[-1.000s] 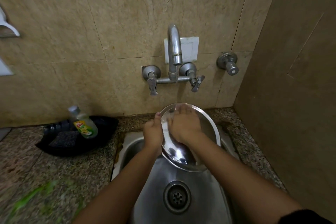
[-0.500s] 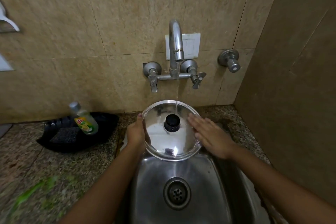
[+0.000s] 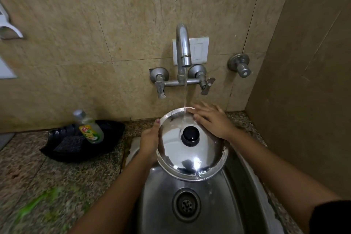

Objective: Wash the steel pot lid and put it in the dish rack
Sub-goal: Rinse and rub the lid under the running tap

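At frame centre, the left hand (image 3: 150,143) grips the steel pot lid (image 3: 191,155) by its left rim, while the right hand (image 3: 210,120) lies open-fingered on its upper right.

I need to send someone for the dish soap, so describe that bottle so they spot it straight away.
Start at the steel sink and look left along the speckled counter to the black tray against the wall. The dish soap bottle leans in that tray beside a dark scrub pad. It is the only clear bottle there, with a grey cap and a yellow-green label.
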The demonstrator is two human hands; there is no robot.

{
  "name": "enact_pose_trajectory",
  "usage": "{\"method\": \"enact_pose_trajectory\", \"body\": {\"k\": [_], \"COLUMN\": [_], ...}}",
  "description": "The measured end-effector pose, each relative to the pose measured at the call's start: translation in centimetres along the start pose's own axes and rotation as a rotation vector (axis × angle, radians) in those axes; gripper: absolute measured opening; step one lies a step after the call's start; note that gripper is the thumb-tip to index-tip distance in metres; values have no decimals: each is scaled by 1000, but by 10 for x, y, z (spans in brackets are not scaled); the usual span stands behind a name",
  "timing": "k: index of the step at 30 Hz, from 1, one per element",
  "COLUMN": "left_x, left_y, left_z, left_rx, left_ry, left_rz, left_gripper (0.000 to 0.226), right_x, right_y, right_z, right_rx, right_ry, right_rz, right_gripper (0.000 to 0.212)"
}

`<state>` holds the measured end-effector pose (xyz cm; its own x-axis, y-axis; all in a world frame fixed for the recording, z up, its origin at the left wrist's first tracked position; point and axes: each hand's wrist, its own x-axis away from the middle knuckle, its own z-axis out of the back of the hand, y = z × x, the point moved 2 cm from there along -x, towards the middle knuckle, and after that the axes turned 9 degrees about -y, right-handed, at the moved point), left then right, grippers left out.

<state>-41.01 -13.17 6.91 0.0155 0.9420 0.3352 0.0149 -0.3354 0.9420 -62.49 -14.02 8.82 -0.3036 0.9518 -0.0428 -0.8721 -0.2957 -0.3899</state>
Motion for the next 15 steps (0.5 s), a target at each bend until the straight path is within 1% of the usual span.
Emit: {"method": "enact_pose_trajectory", "body": {"k": [1,2,4,6,8,10,11,12,13,15], "left_x": [-1,1,0,3,4,4,4,4,1,-5], "left_y": [-1,0,-5,-5,-2,0,1,2,1,0], "left_z": [-1,-3,-7,-11,-11,-8,-5,-2,2,9], "left_rx": [7,7,15,32,60,83,102,122,145,158], "left_ry": [3,2,-26,-37,-1,71,105,139,175,235], "left_rz": [5,-4,-28,-23,-26,-22,-20,-23,-21,-22], "left_gripper": [45,44,44,41,39,39,39,39,39,40], "right_x": [3,2,-3,-7,-6,3,12,22,33,55], "right_y": [1,-2,-12,-16,-9,0,3,4,4,-4], "right_z": [-3,-6,-11,-8,-7,-11,-16,-23,-32,-52], "right_rx": [20,23,-31,-49,-26,8,32,64,100,147], "right_ry": [24,10,-83,-134,-52,85,122,131,116,63], "right_rz": [-29,5,161,224,165,-13,-119,-198,-239,-231], "right_gripper": [39,40,39,40,41,42,44,47,50,59]}}
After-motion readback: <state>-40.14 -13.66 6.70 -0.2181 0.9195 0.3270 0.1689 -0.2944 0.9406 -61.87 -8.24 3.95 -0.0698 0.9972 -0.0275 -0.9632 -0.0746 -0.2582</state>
